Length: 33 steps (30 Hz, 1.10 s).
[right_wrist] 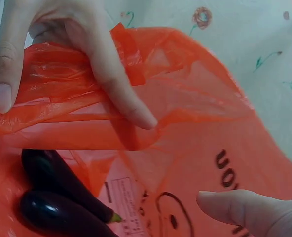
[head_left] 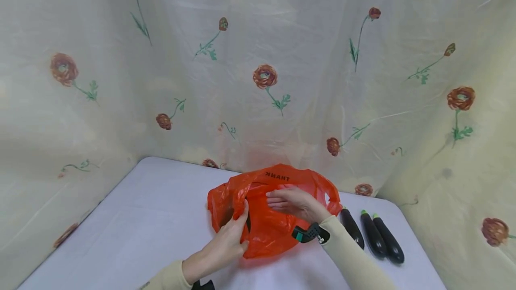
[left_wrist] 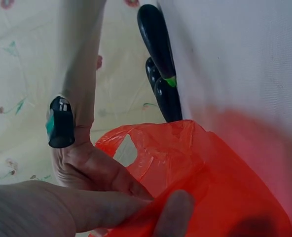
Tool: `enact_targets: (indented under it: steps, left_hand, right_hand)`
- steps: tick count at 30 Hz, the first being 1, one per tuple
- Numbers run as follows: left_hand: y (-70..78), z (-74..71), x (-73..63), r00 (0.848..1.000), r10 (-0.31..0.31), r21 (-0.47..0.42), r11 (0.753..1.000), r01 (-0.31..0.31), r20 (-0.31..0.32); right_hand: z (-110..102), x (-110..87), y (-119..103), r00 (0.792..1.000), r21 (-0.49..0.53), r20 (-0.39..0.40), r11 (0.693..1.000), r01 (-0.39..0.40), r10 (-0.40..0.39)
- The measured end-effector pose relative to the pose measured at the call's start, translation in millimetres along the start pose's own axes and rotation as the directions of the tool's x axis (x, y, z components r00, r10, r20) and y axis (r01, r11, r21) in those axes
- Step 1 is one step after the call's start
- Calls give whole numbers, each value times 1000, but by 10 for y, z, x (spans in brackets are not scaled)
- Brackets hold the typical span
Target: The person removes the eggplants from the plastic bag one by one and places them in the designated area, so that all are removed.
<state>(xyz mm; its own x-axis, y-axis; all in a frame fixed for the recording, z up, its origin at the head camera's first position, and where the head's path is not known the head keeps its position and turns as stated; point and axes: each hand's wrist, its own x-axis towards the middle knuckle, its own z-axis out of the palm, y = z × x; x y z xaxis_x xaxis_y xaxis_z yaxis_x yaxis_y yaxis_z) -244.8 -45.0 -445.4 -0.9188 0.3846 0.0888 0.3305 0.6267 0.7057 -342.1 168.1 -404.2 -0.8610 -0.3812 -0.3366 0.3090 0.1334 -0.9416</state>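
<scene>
An orange-red plastic bag (head_left: 270, 234) with printed lettering lies on the table with its mouth spread. My left hand (head_left: 227, 245) grips the near left side of its rim, the plastic pinched between thumb and fingers in the left wrist view. Over the bag's mouth is my right hand (head_left: 296, 202), fingers straight and holding nothing. Looking inside from the right wrist, I see two dark eggplants, an upper eggplant (right_wrist: 64, 182) and a lower eggplant (right_wrist: 62, 212), side by side in the bag.
To the right of the bag, three eggplants lie on the white table (head_left: 161, 218): one eggplant (head_left: 352, 230) near the right sleeve, then a middle eggplant (head_left: 373, 235) and an outer eggplant (head_left: 389, 239) together. A flower-patterned curtain (head_left: 306, 48) hangs around the table.
</scene>
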Motion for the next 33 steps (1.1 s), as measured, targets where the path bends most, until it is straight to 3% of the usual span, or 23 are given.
enact_targets:
  steps: [7, 33]
  left_hand:
    - [1, -6, -23, 1000, 21, 30, 999, -20, -12]
    - [13, -12, -10, 1000, -3, 17, 1000, 3, -7]
  right_hand:
    - [129, 136, 84, 999, 12, -5, 999, -51, 51]
    - [270, 293, 163, 995, -33, -52, 996, -81, 80]
